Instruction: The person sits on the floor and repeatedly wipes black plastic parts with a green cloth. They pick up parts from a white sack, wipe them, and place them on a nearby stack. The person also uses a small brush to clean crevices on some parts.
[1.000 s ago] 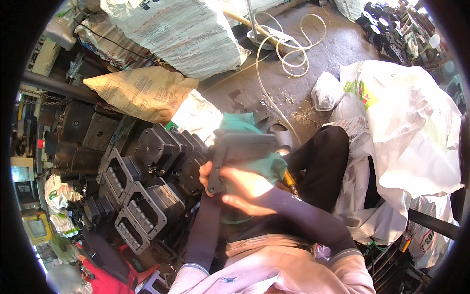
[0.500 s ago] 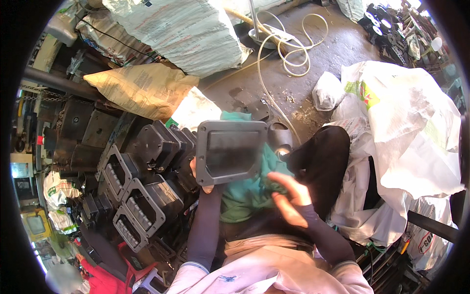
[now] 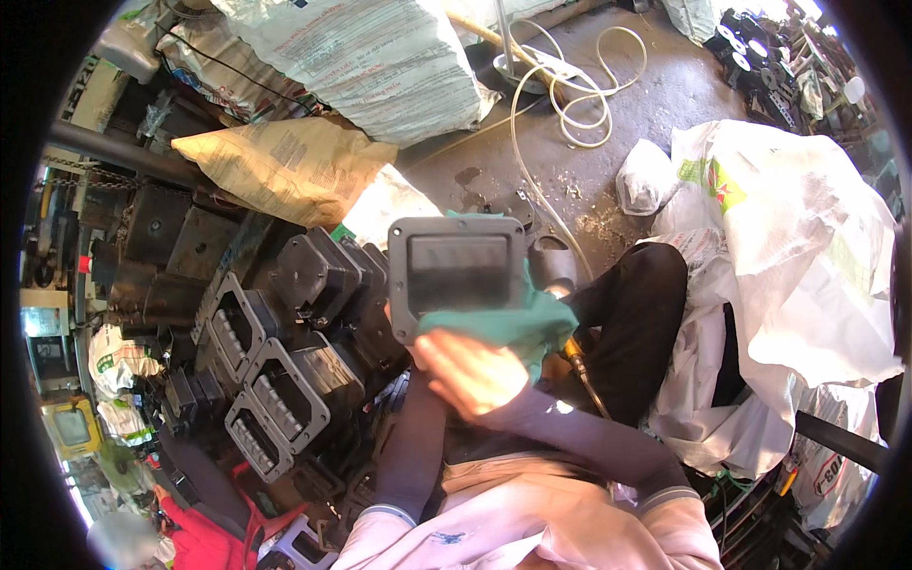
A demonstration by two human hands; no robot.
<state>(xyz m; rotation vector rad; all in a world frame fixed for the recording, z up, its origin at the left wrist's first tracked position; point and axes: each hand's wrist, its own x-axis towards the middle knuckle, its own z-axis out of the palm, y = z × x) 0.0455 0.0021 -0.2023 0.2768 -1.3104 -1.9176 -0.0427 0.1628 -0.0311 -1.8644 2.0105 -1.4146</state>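
My left hand [image 3: 387, 312], mostly hidden behind it, holds up a dark grey rectangular flanged housing [image 3: 458, 226] with rounded corners and a recessed face. At the housing's lower edge is my right hand [image 3: 473, 378], blurred by motion, with a green cloth [image 3: 503, 329] bunched at its fingers. The cloth overlaps the bottom of the flange and spreads toward my right knee. By my right thigh, a tool with a yellow handle [image 3: 573, 351] and a thin shaft shows.
Similar flanged housings [image 3: 290, 394] are stacked at my left, with more dark blocks [image 3: 318, 269] behind. A brown paper sack [image 3: 294, 166] and a large white sack [image 3: 370, 66] lie ahead. A pale hose [image 3: 608, 90] coils on the floor. White sacking [image 3: 798, 247] covers my right side.
My right hand has swung left to the housing's lower edge, bringing the green cloth up from my lap. The yellow-handled tool has come into view. My left hand still holds the housing.
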